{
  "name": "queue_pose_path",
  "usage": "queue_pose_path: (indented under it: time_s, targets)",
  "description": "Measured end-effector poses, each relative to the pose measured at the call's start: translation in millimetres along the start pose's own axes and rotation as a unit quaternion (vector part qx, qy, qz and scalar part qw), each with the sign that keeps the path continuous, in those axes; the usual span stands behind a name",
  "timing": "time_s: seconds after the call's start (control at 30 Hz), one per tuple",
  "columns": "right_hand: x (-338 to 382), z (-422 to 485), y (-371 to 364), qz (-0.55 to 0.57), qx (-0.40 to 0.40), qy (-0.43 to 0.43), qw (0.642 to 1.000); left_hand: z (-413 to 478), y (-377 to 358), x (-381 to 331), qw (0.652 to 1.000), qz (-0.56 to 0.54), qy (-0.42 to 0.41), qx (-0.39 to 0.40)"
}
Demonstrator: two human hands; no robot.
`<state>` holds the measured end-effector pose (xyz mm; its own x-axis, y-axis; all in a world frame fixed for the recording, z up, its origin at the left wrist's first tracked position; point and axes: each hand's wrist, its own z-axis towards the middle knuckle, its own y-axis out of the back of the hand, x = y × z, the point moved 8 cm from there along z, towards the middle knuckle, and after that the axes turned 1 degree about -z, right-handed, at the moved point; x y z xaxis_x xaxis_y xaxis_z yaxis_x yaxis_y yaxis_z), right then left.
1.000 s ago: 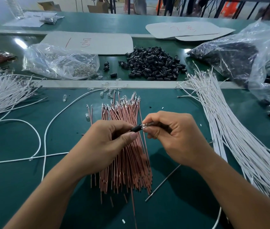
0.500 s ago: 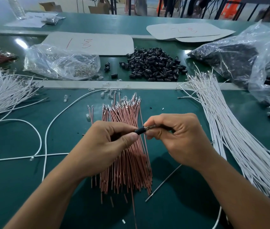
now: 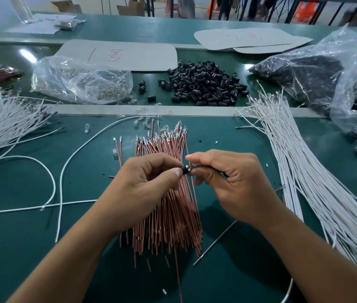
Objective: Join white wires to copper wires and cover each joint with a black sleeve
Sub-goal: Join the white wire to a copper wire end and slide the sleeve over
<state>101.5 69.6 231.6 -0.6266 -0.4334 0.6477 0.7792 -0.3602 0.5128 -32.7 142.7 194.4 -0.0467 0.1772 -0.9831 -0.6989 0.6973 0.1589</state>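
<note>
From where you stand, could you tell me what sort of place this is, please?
Probably a wire-assembly workshop: a green workbench holds a bundle of copper wires, sheaves of white wires and a loose heap of black sleeves.

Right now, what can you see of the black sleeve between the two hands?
The black sleeve is a small, short tube, dark and plastic-looking, held roughly level above the copper wire bundle. The left hand pinches its left end between thumb and fingers. The right hand holds a shiny wire end at its right opening. Its bore is hidden.
</note>
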Motion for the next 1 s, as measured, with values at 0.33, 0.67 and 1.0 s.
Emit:
queue_pose_path:
  time_s: [0.33,0.67,1.0]
  targets:
    - [-2,-1,-11,0.006,0.028,-0.014,0.999,-1,0,2,1.0,-0.02,0.007,-0.009]
    - [4,-1,-9,-0.069,0.003,0.005,0.998,-1,1,0,1.0,0.008,0.007,0.002]
    - [-2,-3,-7,-0.039,-0.006,-0.008,0.999,-7,8,1,0.995,0.086,0.037,0.018]
